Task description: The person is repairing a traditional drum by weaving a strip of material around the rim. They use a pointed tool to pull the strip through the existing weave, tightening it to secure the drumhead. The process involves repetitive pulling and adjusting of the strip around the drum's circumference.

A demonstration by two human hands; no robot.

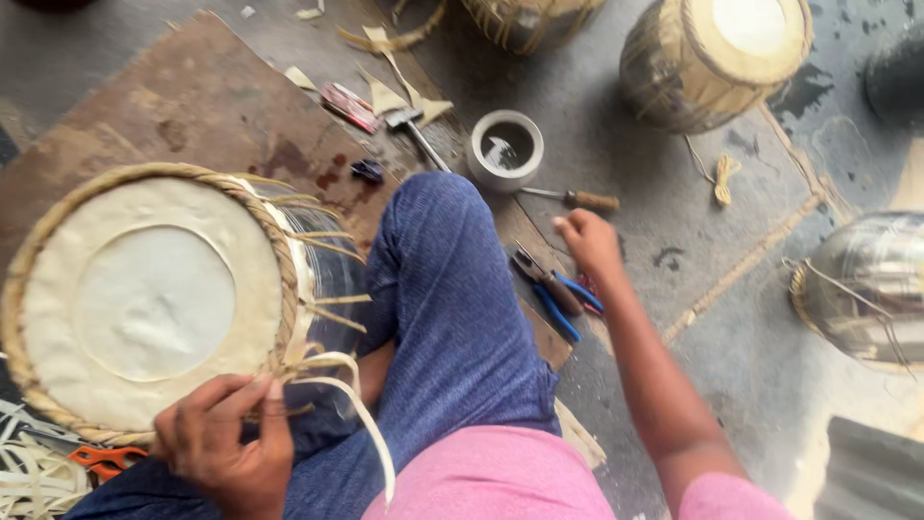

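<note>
Hands: left (226, 445) clenched on drum (154, 289) lacing | right (589, 241) released, over pliers (549, 289) | orange tool (104, 458) half-hidden

Pliers (556, 295) right of drum (154, 299)

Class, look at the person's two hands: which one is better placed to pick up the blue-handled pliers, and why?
Right. The right hand hovers open just above the blue-handled pliers on the floor, while the left hand is across the knee, gripping the drum's woven rim.
</note>
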